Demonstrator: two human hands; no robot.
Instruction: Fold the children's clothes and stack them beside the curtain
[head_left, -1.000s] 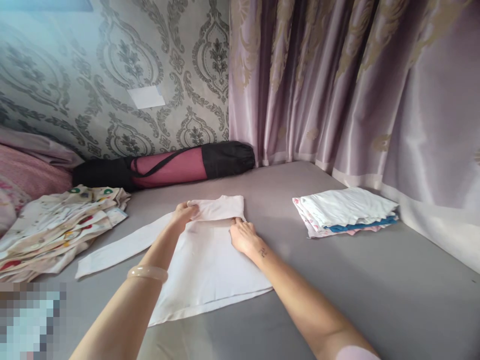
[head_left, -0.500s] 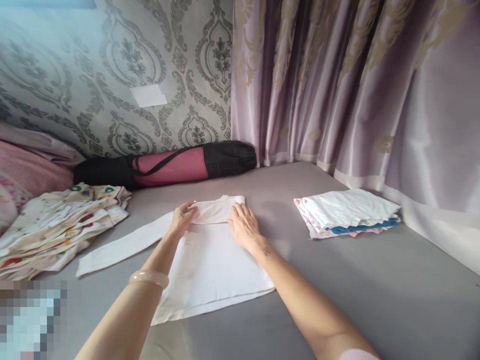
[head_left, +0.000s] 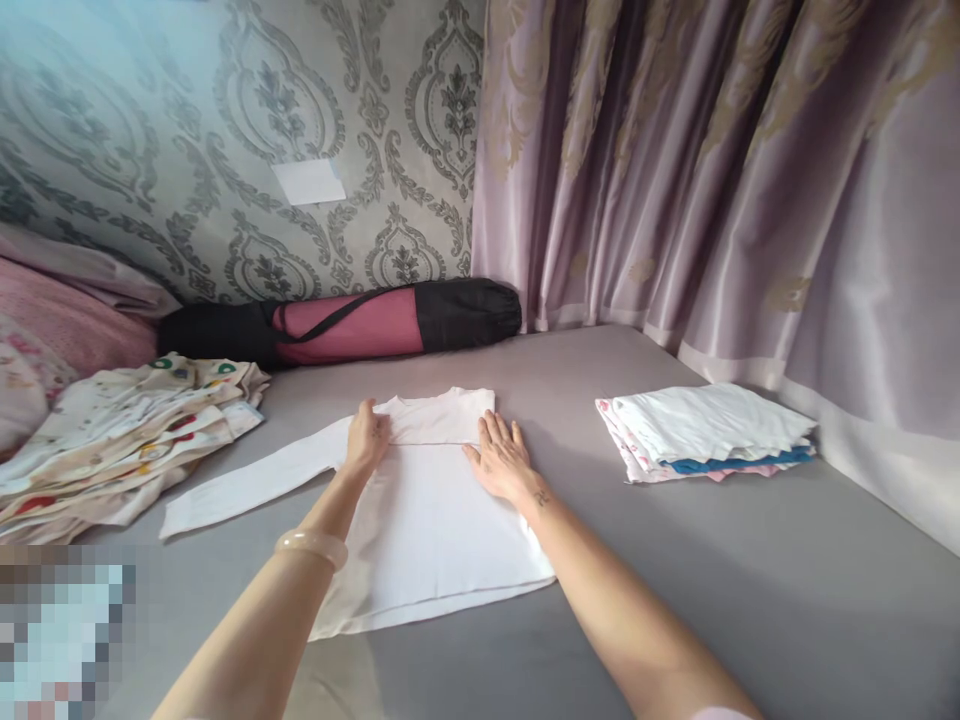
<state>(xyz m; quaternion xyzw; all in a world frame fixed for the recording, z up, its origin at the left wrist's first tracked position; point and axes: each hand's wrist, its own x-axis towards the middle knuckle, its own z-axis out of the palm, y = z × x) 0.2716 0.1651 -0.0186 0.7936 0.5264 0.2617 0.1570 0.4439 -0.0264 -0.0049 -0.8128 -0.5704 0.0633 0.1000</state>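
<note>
A white long-sleeved shirt [head_left: 442, 520] lies spread on the grey bed sheet, its neckline toward the wall. One sleeve is folded across the chest, while the other sleeve [head_left: 255, 490] stretches out to the left. My left hand [head_left: 367, 440] is at the shirt's left shoulder, fingers bent around the cloth there; its fingertips are partly hidden. On the right edge of the shirt, just below the shoulder, my right hand [head_left: 501, 460] rests flat with fingers apart. A pale bangle [head_left: 311, 545] circles my left wrist.
A stack of folded clothes [head_left: 709, 430] sits to the right. At left is a pile of patterned clothes [head_left: 142, 430], with pink bedding [head_left: 67, 320] behind it. A black and maroon long bag [head_left: 345, 325] lies along the wall. Curtains [head_left: 637, 180] hang at the back right.
My left hand has shifted from the folded sleeve's end to the shirt's left shoulder. My right hand has slid slightly outward along the right edge, fingers spreading. The view has moved a little.
</note>
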